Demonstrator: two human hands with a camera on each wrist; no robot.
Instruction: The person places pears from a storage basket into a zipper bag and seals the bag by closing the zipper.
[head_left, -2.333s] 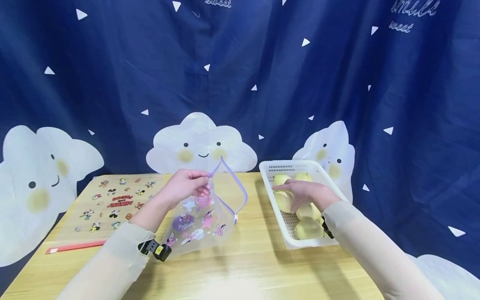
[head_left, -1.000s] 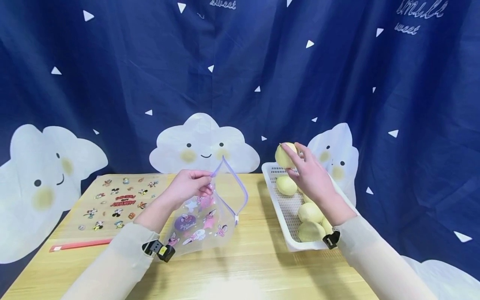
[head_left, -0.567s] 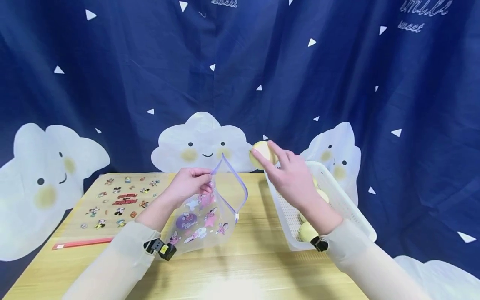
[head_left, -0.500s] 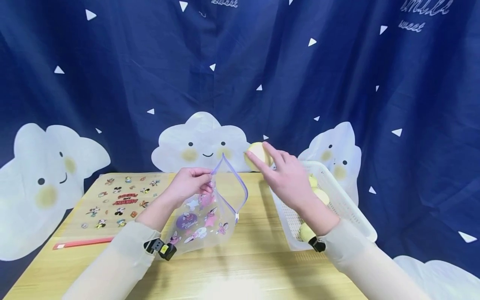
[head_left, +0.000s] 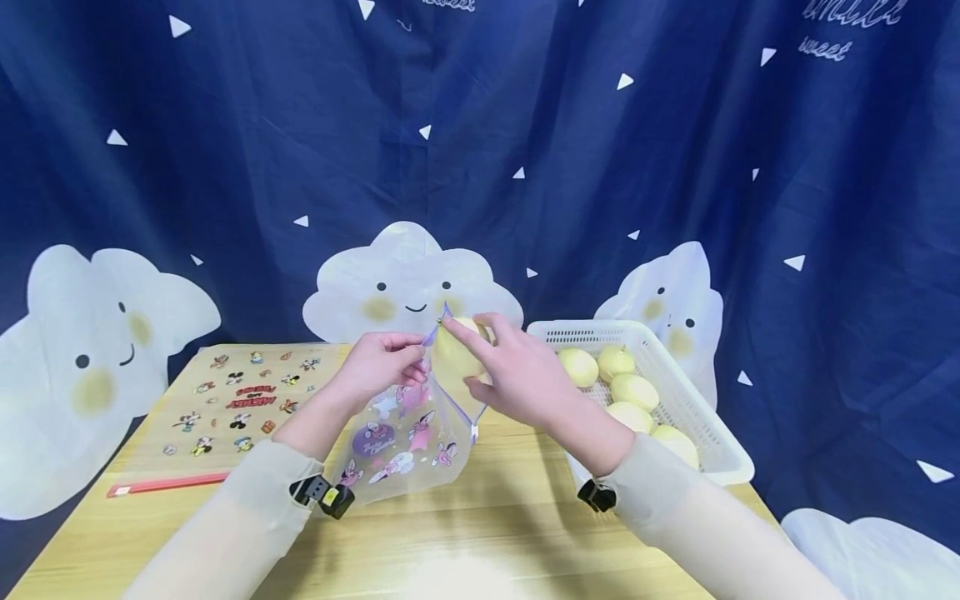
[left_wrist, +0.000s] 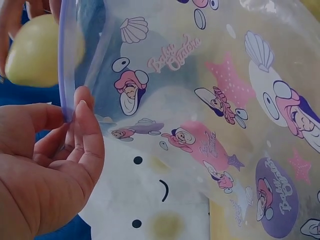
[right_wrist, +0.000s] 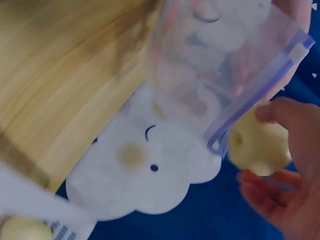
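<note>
My left hand [head_left: 384, 367] pinches the purple-edged mouth of a clear zip bag [head_left: 408, 450] printed with pink and purple cartoons. The bag's mouth gapes to the right, and its white slider [head_left: 474, 432] hangs at the lower corner. With fingertips and thumb, my right hand [head_left: 525, 371] holds a round pale yellow pear [head_left: 456, 350] at the mouth. In the right wrist view the pear [right_wrist: 260, 142] is beside the purple zip edge; in the left wrist view the pear [left_wrist: 37, 55] shows past that edge, partly behind the film. Whether it touches the bag, I cannot tell.
A white perforated basket [head_left: 720, 454] with several more pears [head_left: 633, 392] stands at the right of the wooden table [head_left: 420, 542]. Flat at the left lies another clear bag [head_left: 217, 417] with a red slider bar [head_left: 168, 485]. A blue curtain [head_left: 465, 125] hangs behind.
My right hand has picked a pear out of the basket, lifted it and carried it left and slightly down to the bag's mouth. My left hand has kept its pinch on the bag.
</note>
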